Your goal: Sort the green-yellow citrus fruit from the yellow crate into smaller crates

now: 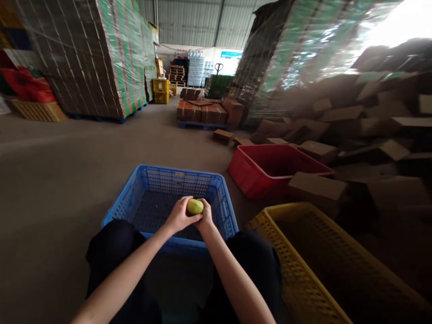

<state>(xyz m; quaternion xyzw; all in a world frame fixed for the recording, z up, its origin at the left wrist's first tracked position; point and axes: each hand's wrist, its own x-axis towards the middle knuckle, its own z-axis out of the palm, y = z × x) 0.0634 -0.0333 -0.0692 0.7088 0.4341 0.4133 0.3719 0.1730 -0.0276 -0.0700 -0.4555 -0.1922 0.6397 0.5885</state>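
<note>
We note our left hand [180,218] and right hand [205,217] together pinching a yellow-green oval fruit [195,207] from opposite sides, above and towards the right edge of a blue rectangular lattice-walled plastic crate [118,208], presumably to keep it from slipping.

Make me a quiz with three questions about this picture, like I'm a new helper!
1. What do the left hand and the right hand hold together?
2. True or false: the red bin stands to the right of the blue basket.
3. What colour is the basket just right of the right knee? A) white B) yellow C) pink

Key:
1. A green fruit
2. True
3. B
</note>
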